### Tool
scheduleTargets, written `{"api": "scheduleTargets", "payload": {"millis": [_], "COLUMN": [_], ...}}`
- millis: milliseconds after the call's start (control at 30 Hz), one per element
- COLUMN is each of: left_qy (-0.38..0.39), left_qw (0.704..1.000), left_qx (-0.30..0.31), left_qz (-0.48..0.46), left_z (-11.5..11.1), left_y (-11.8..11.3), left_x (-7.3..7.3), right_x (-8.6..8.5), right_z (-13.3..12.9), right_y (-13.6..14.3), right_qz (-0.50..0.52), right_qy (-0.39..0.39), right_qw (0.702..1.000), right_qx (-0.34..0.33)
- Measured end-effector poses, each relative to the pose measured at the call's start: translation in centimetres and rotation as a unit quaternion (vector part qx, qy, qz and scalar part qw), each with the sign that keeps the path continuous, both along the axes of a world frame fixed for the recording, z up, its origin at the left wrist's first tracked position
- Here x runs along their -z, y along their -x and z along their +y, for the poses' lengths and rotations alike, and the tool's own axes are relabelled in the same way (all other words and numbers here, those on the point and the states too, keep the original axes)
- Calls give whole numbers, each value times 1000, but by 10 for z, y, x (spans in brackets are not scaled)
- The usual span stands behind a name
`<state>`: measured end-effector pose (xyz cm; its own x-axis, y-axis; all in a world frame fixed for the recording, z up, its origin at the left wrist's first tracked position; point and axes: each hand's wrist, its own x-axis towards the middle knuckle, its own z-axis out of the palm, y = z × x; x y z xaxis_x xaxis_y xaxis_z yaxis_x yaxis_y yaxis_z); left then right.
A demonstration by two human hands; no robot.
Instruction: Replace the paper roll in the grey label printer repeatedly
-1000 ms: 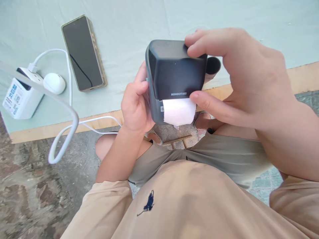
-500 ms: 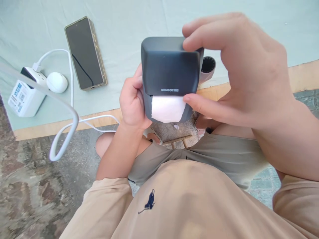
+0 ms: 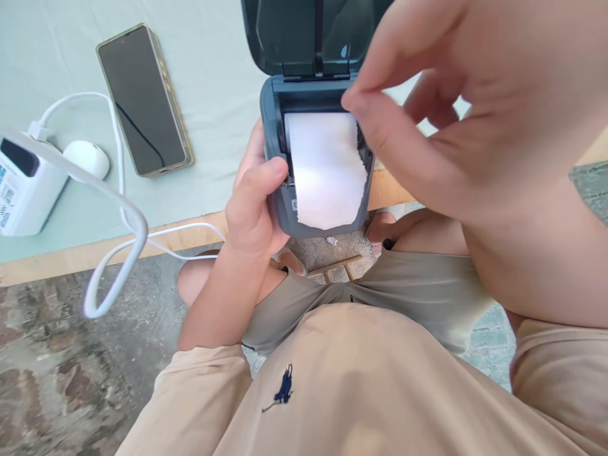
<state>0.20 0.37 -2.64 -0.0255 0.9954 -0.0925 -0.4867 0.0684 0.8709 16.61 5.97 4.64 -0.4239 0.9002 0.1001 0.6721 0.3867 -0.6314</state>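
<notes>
Head cam, looks dn (close up)

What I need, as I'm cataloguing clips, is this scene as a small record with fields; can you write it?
left hand: holds the printer by its left side
right hand: thumb and forefinger tips together near the paper's far right corner; contact unclear
lid: open, swung to the far side
paper: white, ragged-edged, lying over the printer's front
phone: flat on the cloth-covered table, screen dark
white box: at the picture's left edge, white rounded object beside it
</notes>
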Motion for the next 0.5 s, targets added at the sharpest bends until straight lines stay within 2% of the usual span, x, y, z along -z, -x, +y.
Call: {"api": "scheduleTargets", "payload": {"millis": [67, 167, 267, 367, 500], "left_qy": [27, 54, 54, 22, -33], "left_qw": [999, 998, 998, 1000, 999], "left_qx": [-2, -3, -11, -11, 20], "left_qz": [22, 22, 8, -8, -29], "left_z": [0, 1, 2, -1, -6], "left_y": [-2, -4, -5, -4, 2], "left_x": [0, 1, 5, 7, 8], "right_x": [-6, -16, -18, -12, -7], "right_z": [-1, -4, -6, -4, -4], "right_y": [9, 21, 26, 26, 23], "right_qz": [-153, -294, -303, -302, -312], "right_qy": [-16, 4, 10, 9, -11], "right_qw": [988, 955, 952, 953, 950], "right_qx": [1, 27, 30, 19, -17]}}
